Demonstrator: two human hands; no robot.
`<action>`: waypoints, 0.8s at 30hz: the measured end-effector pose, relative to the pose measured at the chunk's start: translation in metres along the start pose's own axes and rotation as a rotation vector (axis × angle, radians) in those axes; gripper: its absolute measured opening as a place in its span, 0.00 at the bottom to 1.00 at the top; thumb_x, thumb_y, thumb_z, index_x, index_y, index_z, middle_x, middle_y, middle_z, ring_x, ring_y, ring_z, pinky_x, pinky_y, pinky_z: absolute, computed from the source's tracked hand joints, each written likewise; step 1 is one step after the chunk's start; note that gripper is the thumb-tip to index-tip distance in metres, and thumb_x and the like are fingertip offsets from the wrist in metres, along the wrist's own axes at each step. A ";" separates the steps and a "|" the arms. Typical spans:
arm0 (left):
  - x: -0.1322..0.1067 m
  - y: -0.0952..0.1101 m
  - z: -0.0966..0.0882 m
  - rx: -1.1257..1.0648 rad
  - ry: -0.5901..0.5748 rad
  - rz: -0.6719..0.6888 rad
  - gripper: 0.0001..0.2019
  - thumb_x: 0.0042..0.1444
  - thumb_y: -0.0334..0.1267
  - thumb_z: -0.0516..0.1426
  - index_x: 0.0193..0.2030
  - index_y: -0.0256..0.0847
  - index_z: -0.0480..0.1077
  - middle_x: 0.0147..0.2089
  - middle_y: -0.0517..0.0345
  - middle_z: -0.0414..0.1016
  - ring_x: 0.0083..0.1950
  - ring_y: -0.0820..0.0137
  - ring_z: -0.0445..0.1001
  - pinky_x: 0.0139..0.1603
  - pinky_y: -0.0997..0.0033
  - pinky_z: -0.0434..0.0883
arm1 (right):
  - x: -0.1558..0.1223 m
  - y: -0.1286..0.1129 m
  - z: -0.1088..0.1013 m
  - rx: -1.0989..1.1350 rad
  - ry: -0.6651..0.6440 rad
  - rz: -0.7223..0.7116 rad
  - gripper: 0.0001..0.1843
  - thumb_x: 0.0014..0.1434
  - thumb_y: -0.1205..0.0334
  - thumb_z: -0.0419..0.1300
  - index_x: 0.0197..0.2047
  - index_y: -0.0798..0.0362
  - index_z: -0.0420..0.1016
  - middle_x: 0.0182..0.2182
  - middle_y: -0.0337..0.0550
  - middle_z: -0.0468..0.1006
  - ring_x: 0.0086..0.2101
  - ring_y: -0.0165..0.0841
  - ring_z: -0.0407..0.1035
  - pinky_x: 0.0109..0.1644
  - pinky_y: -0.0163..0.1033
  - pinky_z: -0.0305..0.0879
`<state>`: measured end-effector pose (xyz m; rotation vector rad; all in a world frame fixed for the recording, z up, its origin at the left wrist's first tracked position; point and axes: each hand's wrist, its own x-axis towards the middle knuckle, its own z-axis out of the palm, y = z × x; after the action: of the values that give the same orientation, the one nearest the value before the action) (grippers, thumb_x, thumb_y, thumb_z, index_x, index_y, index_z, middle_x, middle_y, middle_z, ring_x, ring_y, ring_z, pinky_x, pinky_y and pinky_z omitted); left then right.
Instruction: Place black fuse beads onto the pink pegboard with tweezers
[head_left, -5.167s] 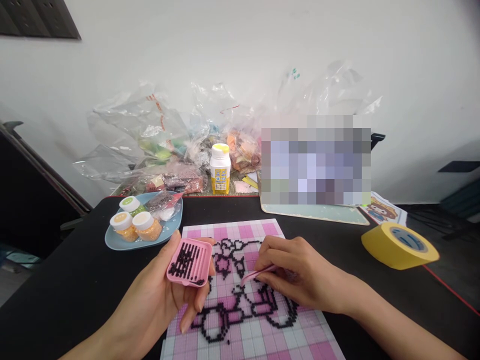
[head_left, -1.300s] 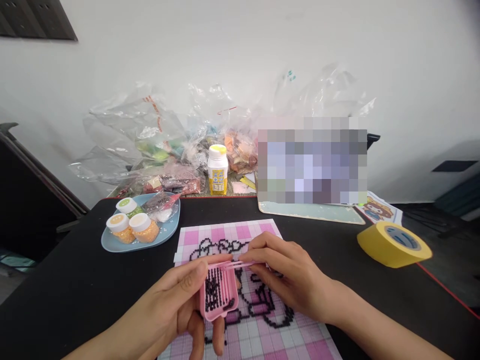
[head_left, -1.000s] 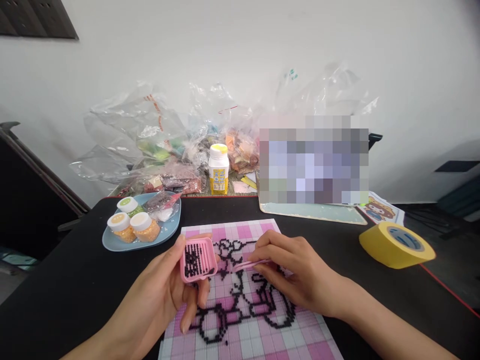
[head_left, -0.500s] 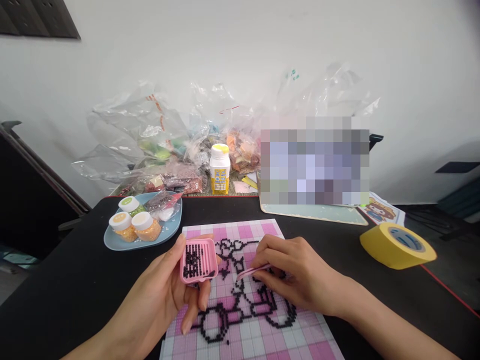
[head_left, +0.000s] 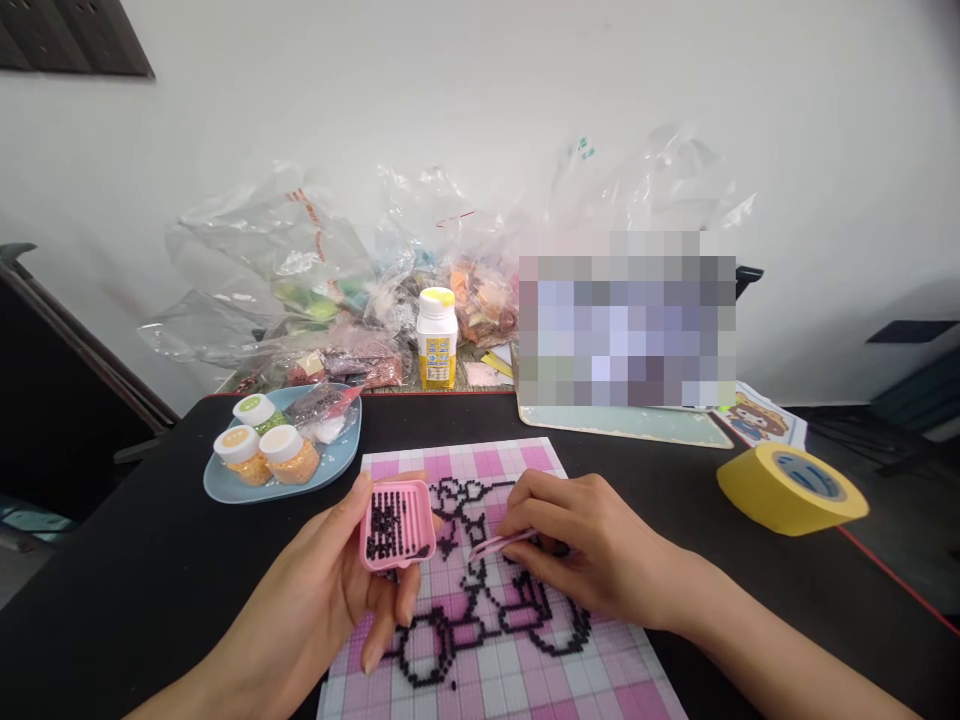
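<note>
My left hand (head_left: 330, 575) grips a small pink ridged tray (head_left: 416, 520) between thumb and fingers, with black beads (head_left: 386, 522) lined up in its grooves, mostly on the left side. Pinched in my right hand (head_left: 577, 540) is a pair of pink tweezers (head_left: 495, 545), tips pointing left, just over the pegboard. Whether a bead sits between the tips is too small to tell. Underneath both hands lies a pink and white checked pegboard (head_left: 510, 690), which carries an outline of black beads (head_left: 420, 680). My right hand hides part of that outline.
A blue plate (head_left: 225, 490) at left holds several lidded bead jars (head_left: 289, 455) and a small bag. Behind stand a white and yellow bottle (head_left: 437, 340) and plastic bags of beads (head_left: 352, 360). A yellow tape roll (head_left: 765, 495) lies right, near a pale board (head_left: 622, 425) with a blurred area.
The tweezers' tips have shifted slightly left and now look a little more parted. The tray and left hand stay nearly in place; the whole view has drifted a touch.
</note>
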<state>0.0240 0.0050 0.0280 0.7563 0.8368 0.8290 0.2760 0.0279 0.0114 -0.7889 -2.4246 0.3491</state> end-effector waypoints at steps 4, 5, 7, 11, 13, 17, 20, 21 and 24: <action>-0.001 0.001 0.002 0.012 0.004 -0.010 0.24 0.63 0.56 0.52 0.30 0.37 0.73 0.20 0.54 0.76 0.13 0.79 0.65 0.13 0.84 0.64 | 0.000 0.000 0.000 -0.007 0.000 -0.010 0.08 0.68 0.62 0.54 0.41 0.53 0.73 0.35 0.42 0.74 0.27 0.27 0.66 0.30 0.32 0.61; -0.001 0.002 0.002 0.014 0.003 -0.009 0.24 0.62 0.56 0.52 0.29 0.37 0.73 0.20 0.54 0.76 0.13 0.79 0.65 0.13 0.84 0.64 | 0.000 0.000 0.000 -0.007 -0.001 -0.009 0.08 0.68 0.62 0.54 0.42 0.53 0.73 0.35 0.42 0.74 0.27 0.27 0.66 0.30 0.32 0.61; -0.001 0.003 0.004 0.022 0.005 -0.011 0.24 0.62 0.57 0.53 0.29 0.37 0.73 0.20 0.54 0.76 0.13 0.79 0.65 0.13 0.84 0.64 | 0.000 0.000 0.000 -0.008 -0.002 -0.008 0.08 0.68 0.62 0.54 0.42 0.53 0.73 0.35 0.43 0.74 0.28 0.27 0.66 0.30 0.32 0.61; -0.001 0.003 0.003 0.017 -0.001 -0.018 0.24 0.62 0.56 0.52 0.29 0.37 0.73 0.20 0.54 0.76 0.13 0.79 0.66 0.13 0.84 0.63 | 0.000 0.000 -0.001 -0.010 0.002 -0.014 0.08 0.68 0.62 0.54 0.42 0.54 0.74 0.35 0.43 0.75 0.27 0.27 0.66 0.30 0.32 0.61; -0.002 0.002 0.002 0.008 -0.006 -0.015 0.24 0.63 0.56 0.51 0.30 0.37 0.73 0.20 0.54 0.76 0.13 0.79 0.65 0.13 0.84 0.63 | 0.000 0.000 -0.001 -0.014 0.001 -0.016 0.08 0.69 0.62 0.54 0.42 0.54 0.74 0.35 0.43 0.75 0.27 0.27 0.66 0.30 0.32 0.61; -0.003 0.002 0.001 0.005 -0.006 -0.011 0.24 0.64 0.56 0.50 0.31 0.37 0.74 0.20 0.54 0.76 0.13 0.78 0.65 0.13 0.84 0.63 | 0.001 0.001 0.000 -0.018 -0.008 -0.017 0.09 0.69 0.62 0.53 0.42 0.54 0.73 0.35 0.43 0.74 0.28 0.27 0.68 0.31 0.32 0.63; -0.002 0.003 0.003 0.007 -0.009 -0.011 0.24 0.64 0.56 0.50 0.30 0.37 0.73 0.20 0.54 0.76 0.13 0.78 0.66 0.13 0.84 0.64 | 0.001 0.001 0.000 -0.021 -0.011 -0.017 0.09 0.69 0.61 0.53 0.42 0.53 0.73 0.35 0.43 0.74 0.28 0.27 0.68 0.31 0.32 0.63; -0.001 0.003 0.003 0.007 -0.007 -0.012 0.24 0.64 0.55 0.50 0.31 0.37 0.73 0.20 0.54 0.76 0.13 0.78 0.66 0.13 0.84 0.64 | 0.001 0.001 0.000 -0.020 -0.011 -0.014 0.09 0.69 0.61 0.53 0.42 0.53 0.73 0.35 0.42 0.74 0.28 0.27 0.67 0.30 0.32 0.62; -0.001 0.002 0.002 0.008 -0.010 -0.013 0.24 0.65 0.55 0.49 0.31 0.37 0.73 0.20 0.55 0.76 0.13 0.79 0.66 0.13 0.85 0.64 | 0.001 0.001 0.000 -0.014 -0.010 -0.008 0.09 0.69 0.62 0.53 0.42 0.53 0.73 0.35 0.42 0.74 0.28 0.27 0.67 0.30 0.32 0.62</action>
<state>0.0253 0.0048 0.0308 0.7614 0.8360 0.8104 0.2757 0.0287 0.0113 -0.7857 -2.4419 0.3338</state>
